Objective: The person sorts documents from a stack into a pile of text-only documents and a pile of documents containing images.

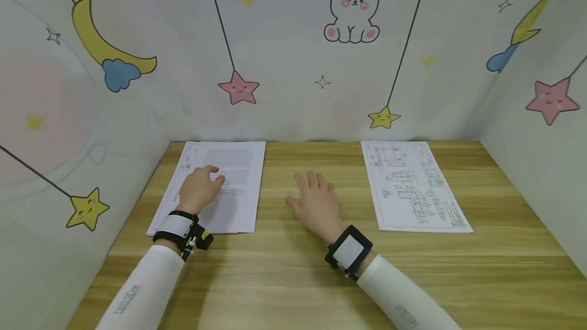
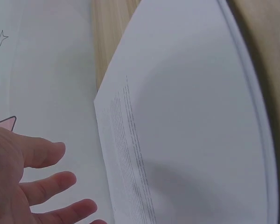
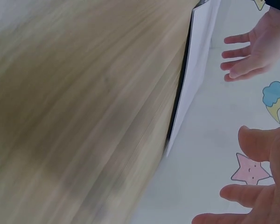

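A stack of white printed paper (image 1: 236, 208) lies on the left of the wooden table. Over it hovers my left hand (image 1: 198, 189), fingers loosely bent and holding nothing; the left wrist view shows a gap between these fingers (image 2: 46, 186) and the sheets (image 2: 200, 93). Between the two piles of paper, my right hand (image 1: 318, 203) hangs above the bare wood with its fingers spread, also holding nothing. To its right lies a sheet with technical drawings (image 1: 412, 187). In the right wrist view the paper stack (image 3: 193, 70) appears edge-on, raised on something dark.
The wood-grain table (image 1: 293, 279) reaches back to a white curtain (image 1: 293, 111) printed with stars, a moon and a bunny. Similar cloth walls stand at the left and right sides. Each wrist carries a strapped-on band (image 1: 349, 252).
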A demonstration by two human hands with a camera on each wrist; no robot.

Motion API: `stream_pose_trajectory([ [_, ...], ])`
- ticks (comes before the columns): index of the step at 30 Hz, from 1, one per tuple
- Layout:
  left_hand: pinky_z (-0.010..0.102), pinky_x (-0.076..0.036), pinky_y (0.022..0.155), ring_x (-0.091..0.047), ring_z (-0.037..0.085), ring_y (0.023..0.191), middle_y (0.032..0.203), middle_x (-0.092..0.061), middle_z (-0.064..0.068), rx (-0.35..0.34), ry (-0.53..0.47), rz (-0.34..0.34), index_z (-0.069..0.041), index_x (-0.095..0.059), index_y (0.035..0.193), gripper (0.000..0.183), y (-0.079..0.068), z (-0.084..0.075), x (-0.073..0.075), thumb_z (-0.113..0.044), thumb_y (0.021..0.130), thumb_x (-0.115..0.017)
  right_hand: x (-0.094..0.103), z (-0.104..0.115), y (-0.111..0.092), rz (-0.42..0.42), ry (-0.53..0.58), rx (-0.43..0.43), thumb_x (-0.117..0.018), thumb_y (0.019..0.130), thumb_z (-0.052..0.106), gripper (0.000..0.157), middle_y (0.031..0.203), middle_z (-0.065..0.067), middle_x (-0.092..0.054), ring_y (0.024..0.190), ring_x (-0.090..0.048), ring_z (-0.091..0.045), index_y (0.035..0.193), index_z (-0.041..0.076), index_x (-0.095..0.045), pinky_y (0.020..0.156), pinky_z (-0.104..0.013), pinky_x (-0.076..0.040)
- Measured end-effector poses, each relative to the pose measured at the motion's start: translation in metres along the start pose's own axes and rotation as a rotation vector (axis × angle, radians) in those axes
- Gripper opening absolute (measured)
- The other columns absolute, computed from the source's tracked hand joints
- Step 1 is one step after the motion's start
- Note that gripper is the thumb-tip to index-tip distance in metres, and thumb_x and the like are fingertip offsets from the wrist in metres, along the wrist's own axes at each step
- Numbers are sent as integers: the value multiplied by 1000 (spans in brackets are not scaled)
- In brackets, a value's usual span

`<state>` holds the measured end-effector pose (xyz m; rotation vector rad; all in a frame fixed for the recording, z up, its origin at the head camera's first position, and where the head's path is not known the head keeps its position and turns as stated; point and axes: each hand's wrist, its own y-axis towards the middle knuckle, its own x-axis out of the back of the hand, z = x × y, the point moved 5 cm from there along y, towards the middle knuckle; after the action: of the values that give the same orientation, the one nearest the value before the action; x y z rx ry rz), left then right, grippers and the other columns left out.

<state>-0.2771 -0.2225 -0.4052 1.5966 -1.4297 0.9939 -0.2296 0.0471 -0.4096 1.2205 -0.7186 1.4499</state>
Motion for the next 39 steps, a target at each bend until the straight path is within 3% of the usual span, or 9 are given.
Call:
stream_pose_trajectory([
  [6, 45, -48, 62, -60, 44, 90, 117, -57, 36, 47, -8, 44, 6, -52, 127, 54, 0, 20, 0, -32, 88, -55, -9, 15, 1, 18, 37, 22, -49, 90, 51, 64, 144, -23, -39, 134, -32, -43, 142, 14, -40, 103, -64, -30],
  [17, 60, -43, 87, -47, 55, 112, 128, -45, 41, 129, 23, 141, 13, -39, 133, 78, 3, 58, -8, -48, 86, -54, -30, 32, 5, 65, 26, 37, -50, 89, 52, 66, 146, -23, -38, 135, -30, -43, 142, 15, -40, 102, -66, -29],
  [23, 61, -38, 93, -40, 54, 119, 136, -37, 40, 186, -13, 218, 12, -31, 138, 86, 1, 59, -10, -50, 84, -57, -37, 38, 5, 103, 32, 59, -53, 87, 52, 69, 146, -23, -37, 135, -30, -44, 144, 15, -37, 103, -66, -28],
  [35, 69, -31, 93, -36, 61, 117, 132, -39, 44, 174, 59, 226, 12, -31, 138, 101, 6, 56, -12, -63, 76, -59, -53, 71, 2, 304, -35, 146, -53, 87, 52, 69, 149, -19, -35, 138, -27, -39, 144, 18, -36, 104, -63, -28],
  [39, 74, -30, 91, -29, 63, 119, 133, -36, 45, 217, 66, 237, 9, -31, 138, 103, 7, 55, -15, -63, 72, -63, -61, 80, 4, 344, -68, 195, -52, 87, 53, 69, 150, -16, -33, 139, -27, -37, 145, 21, -34, 105, -62, -29],
])
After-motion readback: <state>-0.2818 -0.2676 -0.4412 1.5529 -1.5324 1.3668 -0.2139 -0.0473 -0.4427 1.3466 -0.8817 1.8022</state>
